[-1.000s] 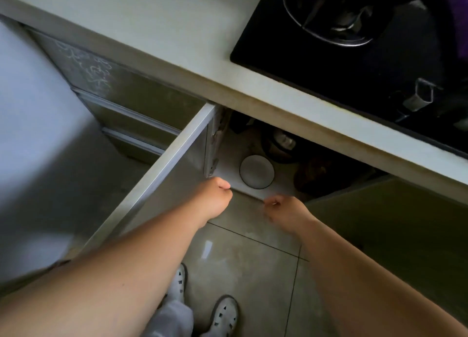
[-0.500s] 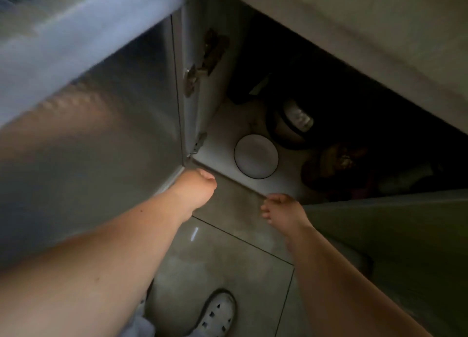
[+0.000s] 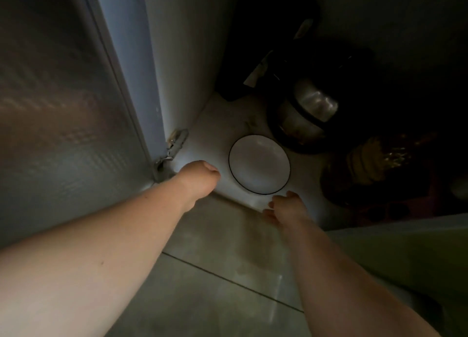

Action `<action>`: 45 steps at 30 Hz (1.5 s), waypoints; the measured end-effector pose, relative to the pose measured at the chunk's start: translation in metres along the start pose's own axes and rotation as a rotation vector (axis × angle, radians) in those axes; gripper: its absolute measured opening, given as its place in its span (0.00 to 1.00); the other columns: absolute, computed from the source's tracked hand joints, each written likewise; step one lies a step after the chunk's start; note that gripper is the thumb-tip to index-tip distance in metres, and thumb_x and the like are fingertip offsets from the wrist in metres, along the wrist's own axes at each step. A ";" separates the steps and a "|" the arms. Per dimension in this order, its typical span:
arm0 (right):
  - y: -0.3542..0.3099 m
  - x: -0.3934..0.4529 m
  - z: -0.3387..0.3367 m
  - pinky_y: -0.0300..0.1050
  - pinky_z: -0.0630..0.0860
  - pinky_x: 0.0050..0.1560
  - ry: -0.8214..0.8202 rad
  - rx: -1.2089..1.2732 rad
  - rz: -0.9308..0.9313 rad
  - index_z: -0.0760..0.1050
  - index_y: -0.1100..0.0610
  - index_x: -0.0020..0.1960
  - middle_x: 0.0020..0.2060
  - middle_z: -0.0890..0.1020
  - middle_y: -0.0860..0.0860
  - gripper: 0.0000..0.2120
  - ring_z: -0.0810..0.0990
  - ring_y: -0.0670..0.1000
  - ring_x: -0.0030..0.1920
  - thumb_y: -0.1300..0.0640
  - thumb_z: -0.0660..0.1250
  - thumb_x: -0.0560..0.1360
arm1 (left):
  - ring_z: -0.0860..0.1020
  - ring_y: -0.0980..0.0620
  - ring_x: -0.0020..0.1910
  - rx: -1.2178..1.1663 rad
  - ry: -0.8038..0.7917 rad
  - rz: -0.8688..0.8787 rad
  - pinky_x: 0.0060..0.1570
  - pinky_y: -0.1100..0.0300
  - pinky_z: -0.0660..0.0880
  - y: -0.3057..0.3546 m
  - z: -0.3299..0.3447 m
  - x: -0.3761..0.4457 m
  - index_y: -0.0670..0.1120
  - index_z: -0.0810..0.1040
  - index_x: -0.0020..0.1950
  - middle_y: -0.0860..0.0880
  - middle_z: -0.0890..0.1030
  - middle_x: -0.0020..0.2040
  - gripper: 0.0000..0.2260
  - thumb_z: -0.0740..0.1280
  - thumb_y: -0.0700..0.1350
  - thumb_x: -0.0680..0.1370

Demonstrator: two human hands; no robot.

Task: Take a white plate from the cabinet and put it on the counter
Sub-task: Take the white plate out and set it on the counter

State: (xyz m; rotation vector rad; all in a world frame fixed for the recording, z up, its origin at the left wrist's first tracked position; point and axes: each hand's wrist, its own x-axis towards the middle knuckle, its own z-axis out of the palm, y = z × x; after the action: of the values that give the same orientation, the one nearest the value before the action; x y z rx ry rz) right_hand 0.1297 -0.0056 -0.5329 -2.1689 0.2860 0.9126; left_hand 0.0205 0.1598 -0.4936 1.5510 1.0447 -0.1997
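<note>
The round white plate with a thin dark rim (image 3: 259, 163) lies flat near the front edge of the pale cabinet floor (image 3: 215, 124), so the empty, loosely curled left hand (image 3: 201, 176) and half-open right hand (image 3: 286, 206) should each slide under 1 side and lift it level.
</note>
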 end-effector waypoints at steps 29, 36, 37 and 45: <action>-0.008 -0.060 -0.012 0.49 0.74 0.39 0.094 0.400 0.029 0.68 0.51 0.65 0.43 0.79 0.57 0.26 0.76 0.58 0.38 0.72 0.55 0.72 | 0.75 0.37 0.61 -0.240 0.072 -0.110 0.60 0.44 0.76 0.026 0.012 -0.031 0.48 0.66 0.70 0.40 0.74 0.67 0.19 0.53 0.48 0.80; -0.041 -0.200 -0.048 0.46 0.81 0.39 0.043 0.243 0.145 0.69 0.50 0.63 0.43 0.81 0.52 0.22 0.80 0.55 0.35 0.69 0.56 0.74 | 0.79 0.37 0.52 -0.252 0.116 -0.273 0.54 0.43 0.78 0.052 -0.032 -0.146 0.48 0.71 0.60 0.38 0.81 0.54 0.15 0.52 0.43 0.76; -0.051 -0.223 -0.055 0.45 0.81 0.37 0.027 0.213 0.150 0.69 0.50 0.63 0.43 0.81 0.52 0.22 0.80 0.55 0.35 0.69 0.56 0.74 | 0.79 0.37 0.52 -0.225 0.106 -0.282 0.53 0.43 0.79 0.059 -0.042 -0.165 0.48 0.71 0.62 0.38 0.80 0.55 0.17 0.52 0.42 0.76; -0.116 -0.359 -0.104 0.54 0.83 0.44 -0.051 -0.019 0.082 0.69 0.49 0.62 0.39 0.77 0.46 0.21 0.80 0.53 0.36 0.68 0.55 0.75 | 0.77 0.42 0.42 -0.131 0.093 -0.294 0.35 0.54 0.81 0.126 -0.109 -0.285 0.40 0.63 0.73 0.36 0.76 0.64 0.22 0.55 0.36 0.79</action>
State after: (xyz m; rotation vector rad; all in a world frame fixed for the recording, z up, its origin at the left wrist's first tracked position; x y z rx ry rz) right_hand -0.0215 -0.0277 -0.1729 -2.1612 0.3448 1.0182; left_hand -0.1029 0.1250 -0.1898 1.2951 1.3327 -0.2583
